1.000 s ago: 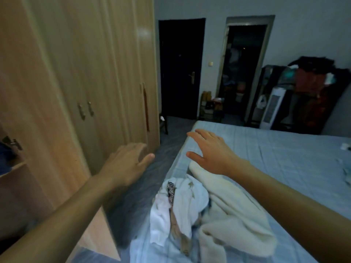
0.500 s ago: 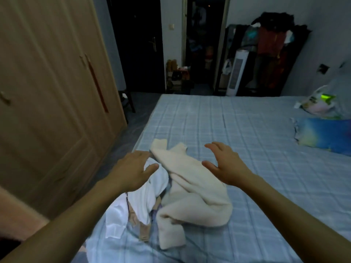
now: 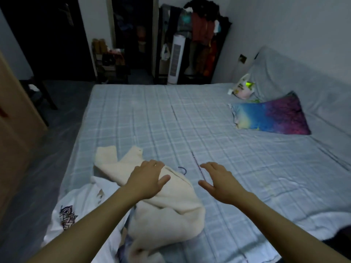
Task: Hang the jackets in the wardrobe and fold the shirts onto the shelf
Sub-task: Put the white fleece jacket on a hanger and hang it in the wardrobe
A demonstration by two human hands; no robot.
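A cream fleece jacket (image 3: 167,215) lies crumpled on the near left part of the bed (image 3: 190,118). A white shirt (image 3: 79,209) with a dark printed pattern lies partly under it at the bed's left edge. A small dark hanger hook (image 3: 182,169) shows just past the jacket. My left hand (image 3: 147,179) hovers palm-down over the jacket's upper part, fingers spread and holding nothing. To its right, my right hand (image 3: 220,182) is spread open above the bare sheet. The wooden wardrobe (image 3: 13,118) stands at the left edge.
A blue and purple pillow (image 3: 273,116) and a plastic bag (image 3: 242,89) lie at the bed's far right. A dark stool (image 3: 38,92) stands on the floor beside the wardrobe. A white tower fan (image 3: 175,59) and a loaded clothes rack (image 3: 201,35) stand beyond the bed.
The view has swung right, from the wardrobe to the bed. Both hands have moved down and forward over the clothes; the left hand now sits over the cream jacket.
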